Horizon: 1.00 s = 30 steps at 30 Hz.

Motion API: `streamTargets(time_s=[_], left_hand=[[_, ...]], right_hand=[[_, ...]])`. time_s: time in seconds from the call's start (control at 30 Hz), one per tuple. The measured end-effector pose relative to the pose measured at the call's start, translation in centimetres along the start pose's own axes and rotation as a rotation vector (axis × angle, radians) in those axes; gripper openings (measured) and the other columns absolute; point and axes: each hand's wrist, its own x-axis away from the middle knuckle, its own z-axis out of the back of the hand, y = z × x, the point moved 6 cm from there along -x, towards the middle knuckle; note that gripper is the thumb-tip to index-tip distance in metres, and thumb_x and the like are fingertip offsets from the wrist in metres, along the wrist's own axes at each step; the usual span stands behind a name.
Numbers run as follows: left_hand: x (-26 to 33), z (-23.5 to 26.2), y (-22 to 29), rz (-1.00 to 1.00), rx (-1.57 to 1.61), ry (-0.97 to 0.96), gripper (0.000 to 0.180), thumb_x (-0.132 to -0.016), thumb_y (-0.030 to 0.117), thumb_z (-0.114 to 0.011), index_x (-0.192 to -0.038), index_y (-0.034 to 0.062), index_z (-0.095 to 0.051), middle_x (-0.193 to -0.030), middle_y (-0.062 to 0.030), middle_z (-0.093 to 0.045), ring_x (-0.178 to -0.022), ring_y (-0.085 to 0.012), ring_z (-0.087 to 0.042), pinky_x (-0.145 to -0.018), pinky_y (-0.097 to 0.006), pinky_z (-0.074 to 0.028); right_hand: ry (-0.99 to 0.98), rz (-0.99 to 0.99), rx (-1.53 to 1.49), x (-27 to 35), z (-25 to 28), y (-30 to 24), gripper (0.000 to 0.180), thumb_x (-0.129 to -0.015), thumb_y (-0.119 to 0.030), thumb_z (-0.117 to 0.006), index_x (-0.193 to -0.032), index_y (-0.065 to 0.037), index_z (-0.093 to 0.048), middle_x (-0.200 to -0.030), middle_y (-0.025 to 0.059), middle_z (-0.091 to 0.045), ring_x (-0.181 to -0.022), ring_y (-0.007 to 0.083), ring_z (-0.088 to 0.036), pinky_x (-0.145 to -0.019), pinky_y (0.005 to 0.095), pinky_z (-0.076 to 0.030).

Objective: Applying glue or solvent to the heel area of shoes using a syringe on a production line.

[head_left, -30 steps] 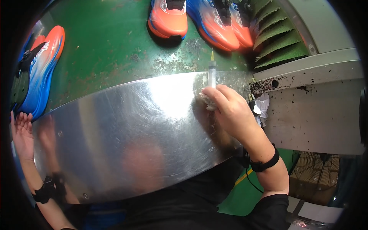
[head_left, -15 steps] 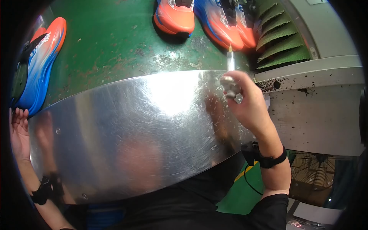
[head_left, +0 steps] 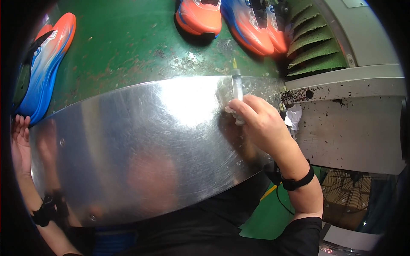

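— Largest entry?
— Green surface (head_left: 128,51), one, scuffed, shoes standing on it. Next, metal worktop (head_left: 124,123), one, scratched, directly before me.
— Following?
— Green flaps (head_left: 318,45), one row, upper right. Shoes (head_left: 200,19), orange and blue: three at the far side, toes toward me; two at the left, one mostly hidden.
— Hands?
— My left hand (head_left: 20,145), at the worktop's left end: fingers loosely extended, nothing seen in them, tips beside a shoe's blue sole; contact, I cannot tell. My right hand (head_left: 265,126), over the worktop's right part: fingers closed around a syringe (head_left: 238,88).
— Smallest?
— That syringe: one, clear barrel, pointing away from me at the worktop's far edge. Yellowish tip (head_left: 234,64), one, short of the shoes.
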Motion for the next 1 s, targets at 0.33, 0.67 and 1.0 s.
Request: streamTargets(time_s=[0.33, 0.67, 1.0], left_hand=[[1.6, -4.6, 0.8, 0.04, -0.043, 0.077, 0.024, -0.093, 0.022, -0.054, -0.103, -0.0001, -0.058, -0.098, -0.0069, -0.062, -0.099, -0.0191, -0.062, -0.077, -0.02, -0.052], [1.5, -5.2, 0.3, 0.052, -0.092, 0.014, 0.02, -0.091, 0.023, -0.056, -0.096, 0.0038, -0.06, -0.089, -0.004, -0.063, -0.092, -0.016, -0.064, -0.073, -0.02, -0.051], [2.7, -8.2, 0.7, 0.052, -0.119, 0.006, 0.017, -0.093, 0.023, -0.054, -0.091, 0.006, -0.057, -0.083, -0.0015, -0.059, -0.086, -0.0135, -0.064, -0.07, -0.019, -0.051]], right_hand=[[0.283, -0.351, -0.354, -2.4, 2.8, 4.0, 0.046, -0.066, 0.009, -0.06, -0.109, -0.006, -0.053, -0.091, 0.0113, -0.061, -0.076, 0.0215, -0.061, -0.067, 0.0306, -0.049], [0.405, -0.404, -0.17, -8.9, 3.6, 9.5, 0.042, -0.071, 0.002, -0.066, -0.111, -0.006, -0.055, -0.096, 0.0196, -0.064, -0.09, 0.0315, -0.063, -0.077, 0.0367, -0.05], [0.385, -0.421, -0.274, -6.8, 2.7, 10.0, 0.04, -0.071, 0.008, -0.059, -0.109, -0.005, -0.057, -0.096, 0.018, -0.06, -0.086, 0.0317, -0.063, -0.076, 0.0346, -0.049]])
